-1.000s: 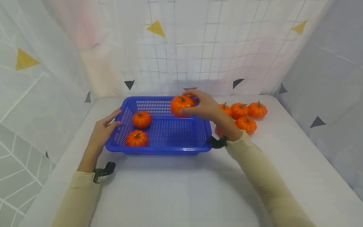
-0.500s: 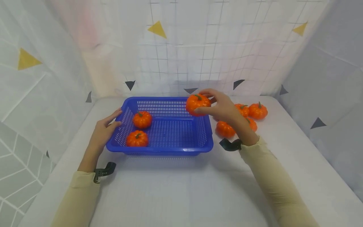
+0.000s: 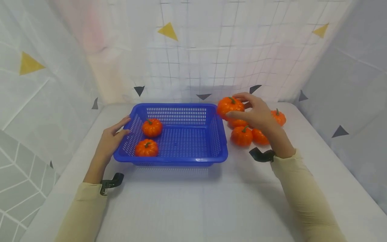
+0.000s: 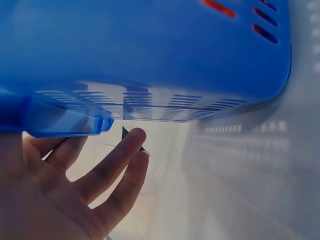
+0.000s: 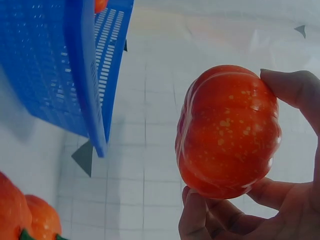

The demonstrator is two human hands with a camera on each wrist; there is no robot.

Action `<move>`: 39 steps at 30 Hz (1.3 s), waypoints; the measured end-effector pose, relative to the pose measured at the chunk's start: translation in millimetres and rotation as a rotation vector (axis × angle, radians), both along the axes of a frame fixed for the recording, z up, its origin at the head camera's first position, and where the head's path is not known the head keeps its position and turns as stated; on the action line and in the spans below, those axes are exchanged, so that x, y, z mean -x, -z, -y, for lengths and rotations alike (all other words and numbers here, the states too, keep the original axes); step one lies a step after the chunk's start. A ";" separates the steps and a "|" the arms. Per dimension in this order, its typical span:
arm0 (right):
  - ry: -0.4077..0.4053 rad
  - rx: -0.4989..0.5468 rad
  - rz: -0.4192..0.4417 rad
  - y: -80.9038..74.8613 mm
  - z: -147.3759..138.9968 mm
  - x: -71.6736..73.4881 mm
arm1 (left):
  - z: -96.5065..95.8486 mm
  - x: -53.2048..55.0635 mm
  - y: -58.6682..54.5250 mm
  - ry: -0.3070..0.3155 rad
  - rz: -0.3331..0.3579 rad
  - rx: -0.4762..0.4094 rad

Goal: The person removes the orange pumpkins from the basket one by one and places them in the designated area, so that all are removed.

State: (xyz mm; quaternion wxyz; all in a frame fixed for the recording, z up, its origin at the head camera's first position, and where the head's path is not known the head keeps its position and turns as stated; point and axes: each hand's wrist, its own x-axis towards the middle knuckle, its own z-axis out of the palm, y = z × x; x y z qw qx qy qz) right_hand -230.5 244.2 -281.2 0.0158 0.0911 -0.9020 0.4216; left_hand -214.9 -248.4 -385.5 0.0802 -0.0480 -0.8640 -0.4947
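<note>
My right hand (image 3: 257, 112) grips a small orange pumpkin (image 3: 229, 107) with a green stem, thumb on one side and fingers on the other. It is raised just beyond the right rim of the blue plastic basket (image 3: 181, 158). In the right wrist view the ribbed, speckled underside of the held pumpkin (image 5: 227, 132) faces the camera. My left hand (image 3: 109, 139) rests against the basket's left rim, fingers spread and loosely extended. From the left wrist, two fingers (image 4: 117, 170) show below the basket wall (image 4: 150, 50); other fingertips are hidden behind the rim.
Two pumpkins, one farther back (image 3: 152, 127) and one nearer (image 3: 146, 148), sit in the basket's left part. Several more lie on the white table (image 3: 169, 205) right of the basket, including one near its corner (image 3: 242, 136), partly covered by my right hand. Draped fabric walls (image 3: 193, 50) enclose the table.
My right hand has carried the pumpkin rightward, from over the basket's right half to just past its right rim, above the other pumpkins. The left hand and basket have stayed put.
</note>
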 end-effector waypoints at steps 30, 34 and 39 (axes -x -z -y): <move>0.125 -0.081 0.038 10.6 -56.6 -5.7 | -2.3 -0.6 -3.7 -0.014 -0.007 0.022; 0.140 -0.078 0.036 12.4 -62.1 -8.0 | -2.0 -0.4 -3.4 -0.014 -0.002 0.025; 0.167 -0.095 0.012 17.7 -70.8 -9.6 | -1.2 -0.5 -1.5 -0.006 -0.002 0.016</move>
